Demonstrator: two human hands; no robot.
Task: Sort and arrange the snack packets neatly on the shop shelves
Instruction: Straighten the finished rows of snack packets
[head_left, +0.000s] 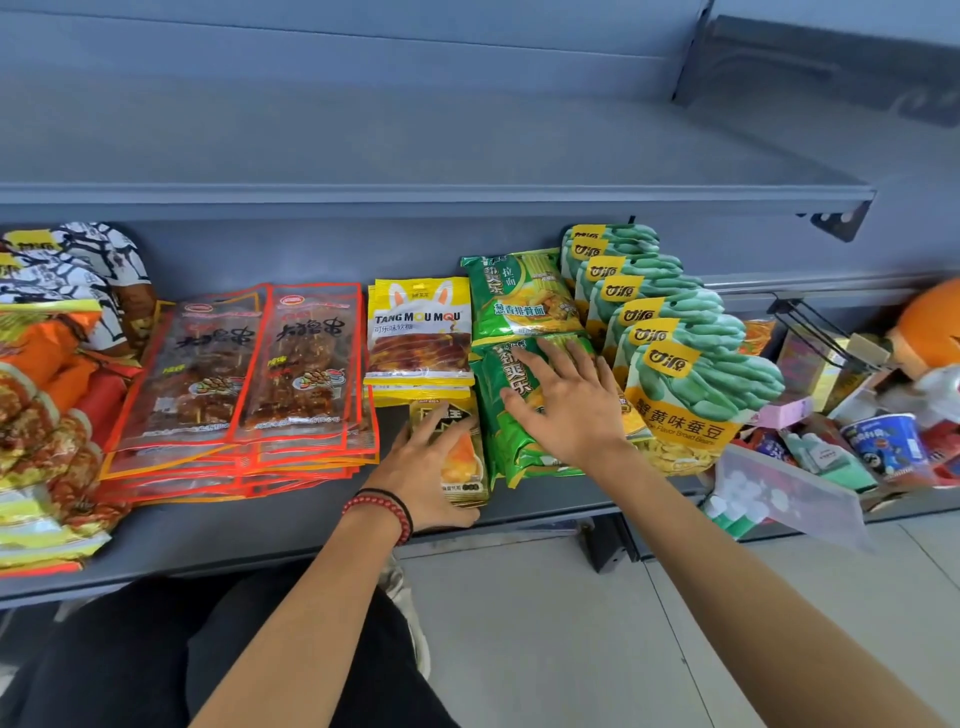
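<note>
Both our hands are down on the shelf (311, 540). Our right hand (566, 400) lies spread, fingers fanned flat on the near green noodle packet (519, 452), likely pressing it level so the 2 green packs keep 1 tidy column beside the broad bean packets (691, 374). Our left hand (423, 467) grips the small gold packet (462, 457), fingers over its face, thumb hooked at its near edge. We'd judge it's being squared up with the yellow candy packet (421, 332). The gold packet sits beneath that hand, touching the green stack, near the shelf's front.
</note>
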